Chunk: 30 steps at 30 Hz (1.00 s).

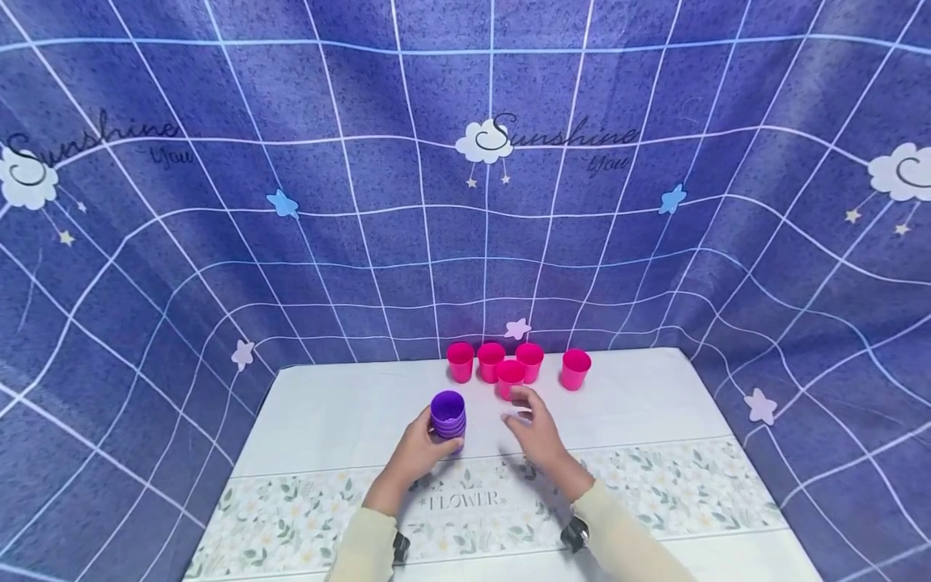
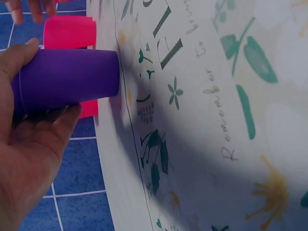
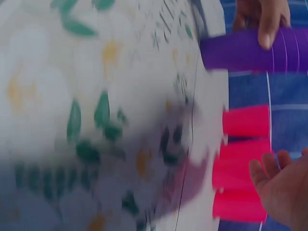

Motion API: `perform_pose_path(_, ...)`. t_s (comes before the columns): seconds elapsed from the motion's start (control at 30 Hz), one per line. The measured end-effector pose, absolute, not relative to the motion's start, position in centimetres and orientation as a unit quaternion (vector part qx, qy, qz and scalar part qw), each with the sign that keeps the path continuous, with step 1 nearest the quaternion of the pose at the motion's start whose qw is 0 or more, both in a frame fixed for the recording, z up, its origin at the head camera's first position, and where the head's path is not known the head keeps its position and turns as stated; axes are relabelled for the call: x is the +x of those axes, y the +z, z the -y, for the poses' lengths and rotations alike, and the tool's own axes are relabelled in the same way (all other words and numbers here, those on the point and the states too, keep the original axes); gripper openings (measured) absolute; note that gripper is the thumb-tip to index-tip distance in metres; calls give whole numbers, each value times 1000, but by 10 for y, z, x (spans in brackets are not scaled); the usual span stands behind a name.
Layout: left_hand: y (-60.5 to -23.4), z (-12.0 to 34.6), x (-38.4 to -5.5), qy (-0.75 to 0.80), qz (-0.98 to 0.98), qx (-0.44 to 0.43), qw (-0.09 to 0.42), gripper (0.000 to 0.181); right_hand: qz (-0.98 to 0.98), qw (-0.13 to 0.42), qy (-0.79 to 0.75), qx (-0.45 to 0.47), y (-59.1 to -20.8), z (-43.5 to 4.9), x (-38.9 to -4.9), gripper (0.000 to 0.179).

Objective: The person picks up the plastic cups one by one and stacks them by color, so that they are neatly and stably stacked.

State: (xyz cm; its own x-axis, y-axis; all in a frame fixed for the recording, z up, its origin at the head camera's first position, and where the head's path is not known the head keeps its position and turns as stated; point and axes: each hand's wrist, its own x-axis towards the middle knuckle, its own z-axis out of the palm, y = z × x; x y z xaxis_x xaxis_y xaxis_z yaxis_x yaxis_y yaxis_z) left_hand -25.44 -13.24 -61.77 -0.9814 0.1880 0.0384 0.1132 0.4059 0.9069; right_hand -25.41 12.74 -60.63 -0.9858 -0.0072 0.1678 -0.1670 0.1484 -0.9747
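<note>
Past our sleeves [image 1: 364, 546], our left hand [image 1: 416, 453] is gripping purple cups [image 1: 448, 414]; our right hand [image 1: 540, 435], fingers [image 3: 260, 175] loose, is hovering near pink cups [image 1: 511, 375].

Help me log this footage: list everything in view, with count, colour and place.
Cups: five, pink, upright near the table's back edge, four grouped and one apart at the right
Stacked cups: one nested stack, purple, in front of the pink group
Table cover: one, white with a floral, lettered band, under the cups
Backdrop: blue-purple with pale grid lines, clouds and stars, behind and beside the table
Wrist devices: two, black, one at each wrist
Sleeves: two, pale yellow, on the forearms
Left hand: one, gripping the purple stack
Right hand: one, by the front pink cup, contact unclear
</note>
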Motion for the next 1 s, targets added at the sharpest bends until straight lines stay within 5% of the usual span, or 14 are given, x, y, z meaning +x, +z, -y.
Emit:
perform_pose_path(0.3,-619,135,-255,520,-850,84,28,87,785,99,605,-84,-615,-179,-278,20)
perform_pose_path(0.5,-616,140,-258,514,-853,85,20,87,740,129,637,-172,-625,-210,-292,18)
perform_pose_path(1.0,-613,154,-260,517,-851,89,37,91,775,127,601,-147,-624,-243,-324,80)
